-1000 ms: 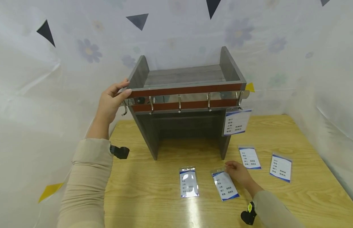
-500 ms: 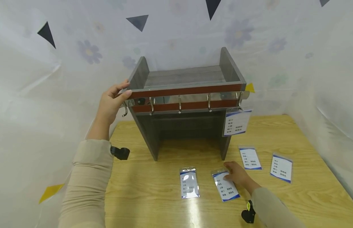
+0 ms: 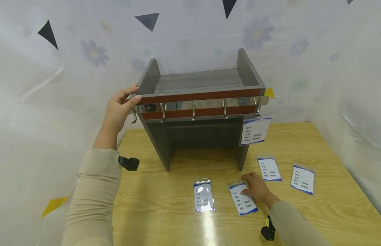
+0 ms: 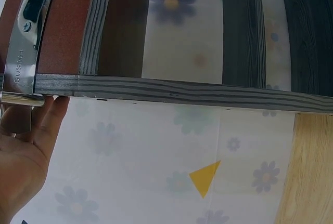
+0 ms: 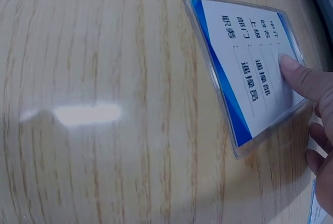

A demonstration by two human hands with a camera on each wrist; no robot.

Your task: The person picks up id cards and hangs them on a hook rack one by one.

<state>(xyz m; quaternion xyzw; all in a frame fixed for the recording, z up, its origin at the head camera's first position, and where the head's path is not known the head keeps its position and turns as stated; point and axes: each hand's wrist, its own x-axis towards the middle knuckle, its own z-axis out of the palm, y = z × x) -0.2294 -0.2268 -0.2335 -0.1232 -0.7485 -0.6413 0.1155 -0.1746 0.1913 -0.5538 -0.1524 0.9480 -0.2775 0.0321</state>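
Observation:
My left hand (image 3: 116, 111) grips the upper left corner of a grey wooden shelf rack (image 3: 196, 125), thumb at the front edge and fingers behind. In the left wrist view the fingers go behind the end of the metal hook rail (image 4: 23, 52). My right hand (image 3: 257, 188) holds an ID badge (image 3: 243, 204) in a clear sleeve by its upper right side, low at the table. The right wrist view shows the thumb (image 5: 294, 70) on the badge's printed face and the other fingers curled at its edge. Another badge (image 3: 255, 131) hangs from the rightmost hook.
One badge (image 3: 203, 198) lies left of the right hand; two more, a nearer badge (image 3: 269, 169) and a farther badge (image 3: 302, 179), lie to its right. Several metal hooks (image 3: 194, 111) line the rack's front. A patterned white curtain (image 3: 190, 34) surrounds the wooden table (image 3: 159, 212).
My right thumb has moved from the badge's top corner onto its face, and the fingers have closed at its side. The left hand stays on the rack's corner.

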